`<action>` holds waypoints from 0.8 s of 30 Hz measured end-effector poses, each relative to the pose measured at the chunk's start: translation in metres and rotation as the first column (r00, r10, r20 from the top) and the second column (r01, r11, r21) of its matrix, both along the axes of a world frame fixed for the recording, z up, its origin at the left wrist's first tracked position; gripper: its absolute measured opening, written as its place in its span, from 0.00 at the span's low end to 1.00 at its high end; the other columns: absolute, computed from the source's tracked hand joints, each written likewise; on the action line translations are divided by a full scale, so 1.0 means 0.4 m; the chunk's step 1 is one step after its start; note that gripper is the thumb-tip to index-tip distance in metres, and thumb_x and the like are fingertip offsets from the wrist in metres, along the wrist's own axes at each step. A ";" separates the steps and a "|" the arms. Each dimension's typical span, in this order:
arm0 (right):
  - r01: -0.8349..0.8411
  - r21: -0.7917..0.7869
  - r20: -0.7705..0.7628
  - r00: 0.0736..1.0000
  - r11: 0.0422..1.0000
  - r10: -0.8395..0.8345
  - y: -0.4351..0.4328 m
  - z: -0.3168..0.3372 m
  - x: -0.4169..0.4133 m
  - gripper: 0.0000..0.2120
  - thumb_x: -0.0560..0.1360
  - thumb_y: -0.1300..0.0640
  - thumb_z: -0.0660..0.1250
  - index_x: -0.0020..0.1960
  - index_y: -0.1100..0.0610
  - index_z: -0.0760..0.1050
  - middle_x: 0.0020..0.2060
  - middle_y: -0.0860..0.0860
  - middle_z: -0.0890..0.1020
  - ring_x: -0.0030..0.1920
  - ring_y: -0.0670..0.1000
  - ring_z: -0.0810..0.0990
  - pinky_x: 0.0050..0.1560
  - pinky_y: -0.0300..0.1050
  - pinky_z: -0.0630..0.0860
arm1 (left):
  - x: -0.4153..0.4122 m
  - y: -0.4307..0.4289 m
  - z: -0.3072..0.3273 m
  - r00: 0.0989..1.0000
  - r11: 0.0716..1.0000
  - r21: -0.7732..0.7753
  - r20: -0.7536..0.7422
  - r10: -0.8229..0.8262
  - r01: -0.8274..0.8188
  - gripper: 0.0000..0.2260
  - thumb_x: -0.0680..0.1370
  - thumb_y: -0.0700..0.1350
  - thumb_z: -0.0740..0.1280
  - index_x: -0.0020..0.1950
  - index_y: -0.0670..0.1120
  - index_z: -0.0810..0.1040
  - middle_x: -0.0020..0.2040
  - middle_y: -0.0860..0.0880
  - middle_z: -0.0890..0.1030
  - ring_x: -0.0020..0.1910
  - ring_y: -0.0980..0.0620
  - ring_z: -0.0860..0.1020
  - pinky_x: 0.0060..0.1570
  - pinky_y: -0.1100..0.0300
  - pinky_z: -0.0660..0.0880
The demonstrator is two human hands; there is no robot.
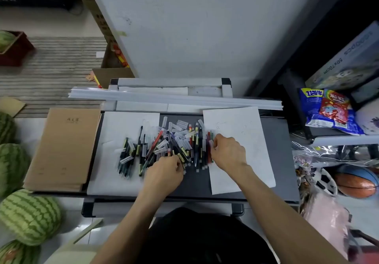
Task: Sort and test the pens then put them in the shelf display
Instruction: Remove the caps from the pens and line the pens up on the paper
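A loose heap of pens [164,144] with black, red and clear barrels and frosted caps lies on a dark grey tabletop [194,183] between two white paper sheets. My left hand [164,173] sits at the heap's near edge, fingers curled round a dark pen with a yellow label. My right hand [227,153] is at the heap's right edge, on the right sheet [242,132], fingertips pinching a red-and-clear pen. A smaller group of dark pens [129,155] lies on the left sheet [114,128].
A stack of brown notebooks [65,146] lies left of the table. Long white plastic strips [174,97] run across the back edge. Watermelons [28,216] sit on the floor at left. Snack bags [328,109], balls and a boxed puzzle crowd the shelves at right.
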State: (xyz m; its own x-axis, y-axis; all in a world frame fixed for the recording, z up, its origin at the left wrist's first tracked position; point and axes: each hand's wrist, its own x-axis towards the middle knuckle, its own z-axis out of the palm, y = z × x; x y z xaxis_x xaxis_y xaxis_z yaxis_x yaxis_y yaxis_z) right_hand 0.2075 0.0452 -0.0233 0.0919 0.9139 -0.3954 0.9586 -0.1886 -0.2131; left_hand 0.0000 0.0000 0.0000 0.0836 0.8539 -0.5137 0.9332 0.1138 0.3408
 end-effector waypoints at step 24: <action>0.066 -0.117 0.015 0.998 0.991 -0.064 0.001 0.007 -0.072 0.06 0.76 0.54 0.66 0.46 0.56 0.71 0.41 0.52 0.77 0.48 0.58 0.80 0.42 0.45 0.73 | -0.048 -0.022 -0.024 0.999 0.998 0.062 0.044 -0.008 0.005 0.10 0.81 0.50 0.58 0.47 0.52 0.78 0.40 0.51 0.80 0.38 0.48 0.79 0.40 0.52 0.79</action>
